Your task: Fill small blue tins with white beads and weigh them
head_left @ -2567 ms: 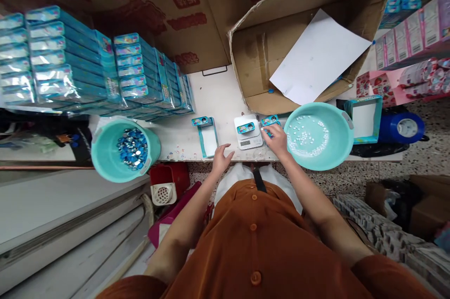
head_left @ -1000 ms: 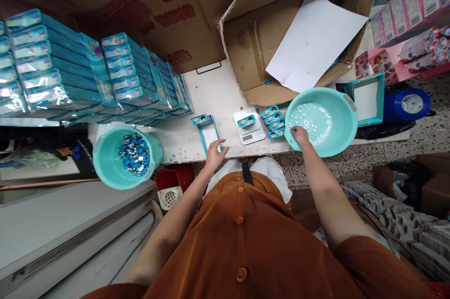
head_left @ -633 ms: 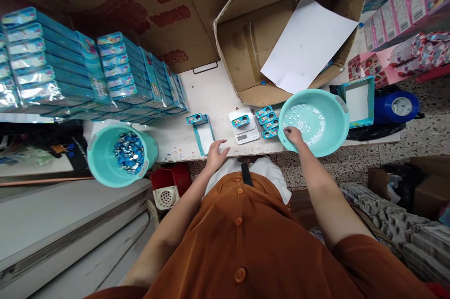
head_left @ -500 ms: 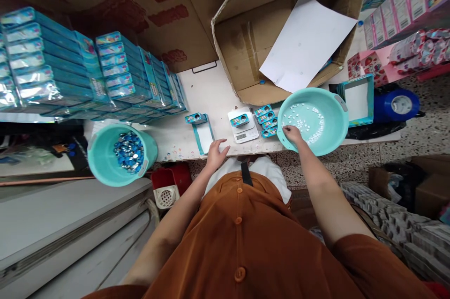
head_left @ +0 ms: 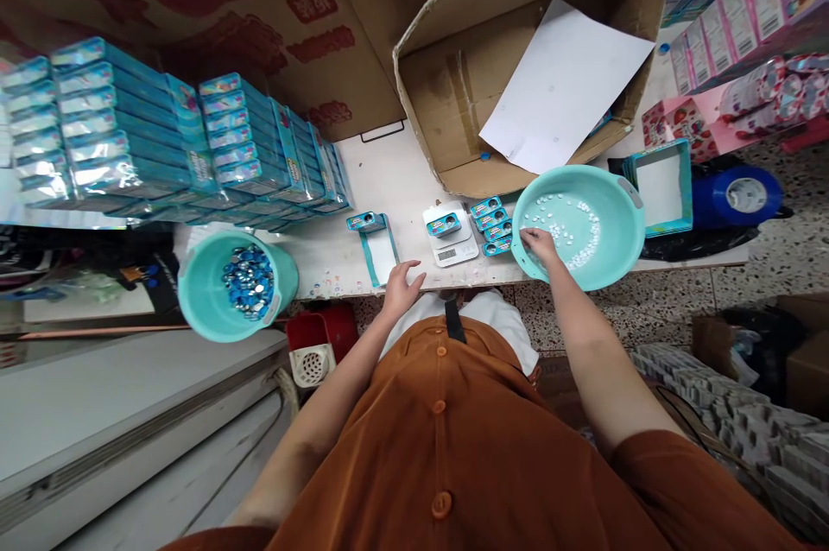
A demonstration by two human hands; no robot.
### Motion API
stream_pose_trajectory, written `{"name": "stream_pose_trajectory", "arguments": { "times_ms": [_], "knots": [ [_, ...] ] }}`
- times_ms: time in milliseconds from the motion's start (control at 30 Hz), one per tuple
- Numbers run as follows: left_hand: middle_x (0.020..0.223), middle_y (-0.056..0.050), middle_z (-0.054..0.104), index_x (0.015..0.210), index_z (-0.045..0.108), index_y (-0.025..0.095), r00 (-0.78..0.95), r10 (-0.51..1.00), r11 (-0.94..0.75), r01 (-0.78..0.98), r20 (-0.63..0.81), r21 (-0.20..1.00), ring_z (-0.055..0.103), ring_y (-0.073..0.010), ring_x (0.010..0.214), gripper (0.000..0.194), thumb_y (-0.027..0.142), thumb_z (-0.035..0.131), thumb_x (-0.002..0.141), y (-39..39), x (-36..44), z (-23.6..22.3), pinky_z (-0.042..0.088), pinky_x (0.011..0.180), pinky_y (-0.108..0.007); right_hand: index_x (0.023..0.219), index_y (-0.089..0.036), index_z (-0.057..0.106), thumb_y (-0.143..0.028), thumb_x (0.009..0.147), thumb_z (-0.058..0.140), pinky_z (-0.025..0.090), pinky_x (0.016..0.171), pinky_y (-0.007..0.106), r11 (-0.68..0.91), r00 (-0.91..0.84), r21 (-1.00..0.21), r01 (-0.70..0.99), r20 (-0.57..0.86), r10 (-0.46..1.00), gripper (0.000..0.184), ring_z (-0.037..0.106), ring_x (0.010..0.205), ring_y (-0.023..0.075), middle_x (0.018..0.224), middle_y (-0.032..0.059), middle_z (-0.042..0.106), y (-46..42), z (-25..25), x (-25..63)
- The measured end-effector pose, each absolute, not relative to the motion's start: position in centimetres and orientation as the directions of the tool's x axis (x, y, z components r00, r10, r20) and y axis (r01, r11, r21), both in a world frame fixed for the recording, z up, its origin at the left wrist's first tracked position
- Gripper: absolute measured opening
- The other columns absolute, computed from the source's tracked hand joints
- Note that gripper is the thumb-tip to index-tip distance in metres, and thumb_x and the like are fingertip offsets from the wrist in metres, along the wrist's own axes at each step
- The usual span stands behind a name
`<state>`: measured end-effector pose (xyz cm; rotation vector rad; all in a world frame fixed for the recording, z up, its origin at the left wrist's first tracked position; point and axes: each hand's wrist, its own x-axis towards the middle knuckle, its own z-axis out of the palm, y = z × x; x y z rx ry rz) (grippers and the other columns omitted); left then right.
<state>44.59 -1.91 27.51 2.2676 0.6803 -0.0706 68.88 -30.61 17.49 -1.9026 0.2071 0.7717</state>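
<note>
My right hand [head_left: 540, 245] reaches into a wide teal basin [head_left: 615, 231], its fingers bunched among small white pieces [head_left: 562, 233]; whether it holds any is too small to tell. Next to the basin lie several small blue tins [head_left: 496, 227] in a row. A digital kitchen scale [head_left: 452, 236] carries one more tin [head_left: 444, 224]. My left hand [head_left: 402, 290] rests open at the table's front edge, nearest to an open teal box tray [head_left: 380, 257], with a blue tin [head_left: 365, 221] at its far end.
A teal bucket [head_left: 207, 292] of blue glass gems stands at the left. Shrink-wrapped stacks of blue boxes [head_left: 129, 128] fill the back left. A large cardboard box [head_left: 446, 93] holding a white sheet stands behind. A blue tape roll [head_left: 744, 195] lies at the right.
My right hand has moved from the tins beside the scale into the basin, and the tins now lie in a row. My left hand has stayed near the table edge.
</note>
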Motion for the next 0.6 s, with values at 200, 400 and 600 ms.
{"name": "stream_pose_trajectory", "arguments": {
  "times_ms": [200, 400, 600],
  "knots": [
    [0.114, -0.006, 0.063, 0.108, 0.059, 0.024, 0.849, 0.452, -0.561, 0.510, -0.275, 0.652, 0.055, -0.0241, 0.110, 0.026, 0.034, 0.057, 0.083, -2.1, 44.5, 27.2, 0.043, 0.096, -0.040, 0.078, -0.015, 0.067, -0.040, 0.069, 0.062, 0.047, 0.070, 0.028, -0.515, 0.824, -0.767, -0.384, -0.536, 0.183, 0.027, 0.059, 0.068, 0.0154, 0.077, 0.0042, 0.069, -30.9, 17.9, 68.4],
    [0.113, -0.006, 0.064, 0.108, 0.059, 0.023, 0.852, 0.441, -0.550, 0.506, -0.283, 0.665, 0.055, -0.0237, 0.110, 0.027, 0.032, 0.056, 0.084, -2.1, 44.7, 26.9, 0.043, 0.096, -0.040, 0.087, -0.014, 0.066, -0.039, 0.081, 0.053, 0.046, 0.071, 0.028, -0.636, 0.992, -0.761, -0.127, -0.097, -0.082, 0.028, 0.053, 0.066, 0.0143, 0.078, 0.0046, 0.063, -29.1, 22.5, 67.5],
    [0.112, -0.006, 0.064, 0.108, 0.059, 0.022, 0.857, 0.433, -0.542, 0.495, -0.279, 0.679, 0.055, -0.0232, 0.110, 0.026, 0.033, 0.055, 0.085, -1.7, 44.7, 26.9, 0.044, 0.095, -0.039, 0.088, -0.019, 0.067, -0.034, 0.088, 0.052, 0.046, 0.071, 0.028, -0.540, 0.950, -0.788, 0.296, 0.186, 0.250, 0.021, 0.055, 0.074, 0.0154, 0.082, 0.0041, 0.060, -22.7, 27.5, 65.3]
  ]
}}
